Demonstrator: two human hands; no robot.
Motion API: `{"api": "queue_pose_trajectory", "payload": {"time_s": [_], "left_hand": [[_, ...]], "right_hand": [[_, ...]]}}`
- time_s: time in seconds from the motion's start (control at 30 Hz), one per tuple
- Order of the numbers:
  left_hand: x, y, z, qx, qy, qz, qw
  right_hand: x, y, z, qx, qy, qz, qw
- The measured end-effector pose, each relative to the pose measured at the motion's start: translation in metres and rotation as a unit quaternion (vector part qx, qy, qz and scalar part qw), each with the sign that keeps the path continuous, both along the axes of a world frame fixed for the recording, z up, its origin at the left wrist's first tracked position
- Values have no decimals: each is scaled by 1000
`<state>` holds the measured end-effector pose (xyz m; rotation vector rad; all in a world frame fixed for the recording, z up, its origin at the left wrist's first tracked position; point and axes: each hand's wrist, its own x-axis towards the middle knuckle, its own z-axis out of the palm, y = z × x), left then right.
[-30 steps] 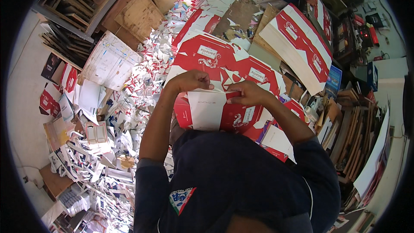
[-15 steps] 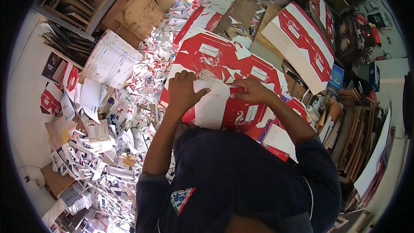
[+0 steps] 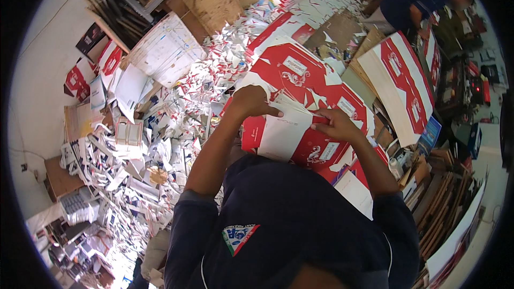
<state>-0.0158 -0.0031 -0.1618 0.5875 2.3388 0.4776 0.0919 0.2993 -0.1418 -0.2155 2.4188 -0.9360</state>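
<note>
A stack of red and white printed cardboard box blanks (image 3: 286,135) lies in front of my body, its near part tilted toward me. My left hand (image 3: 251,103) is closed on its far left edge, thumb stretched across the white top and fingers curled over out of sight. On the right, my right hand (image 3: 338,127) grips the far edge of the same blanks, thumb and forefinger near each other. Between the hands the sheet edges are fanned slightly apart. More red and white box blanks (image 3: 281,64) lie flat just beyond them.
Paper offcuts (image 3: 144,166) cover the floor at left. A tall pile of printed blanks (image 3: 401,85) stands at right, near wooden boards (image 3: 441,208). Another person (image 3: 415,0) is bent over at the far right. Wooden panels (image 3: 214,4) lean at the back.
The view has shifted, so the scene sits further right and lower. My left hand's fingers, spread on top before, now curl over the far edge. The near blanks have turned slightly.
</note>
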Motion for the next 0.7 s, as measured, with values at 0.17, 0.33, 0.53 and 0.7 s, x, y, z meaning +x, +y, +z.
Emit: {"api": "queue_pose_trajectory", "payload": {"time_s": [0.17,0.33,0.53,0.7], "left_hand": [[12,9,7,-27,59,-24,998],[16,15,7,35,111,-65,991],[45,65,-7,95,118,-85,985],[68,74,-19,195,192,-13,962]], "right_hand": [[3,3,-7,-13,21,3,1000],[-1,4,1,-20,-7,7,1000],[-1,-14,9,52,27,27,998],[8,-25,5,135,89,-43,986]]}}
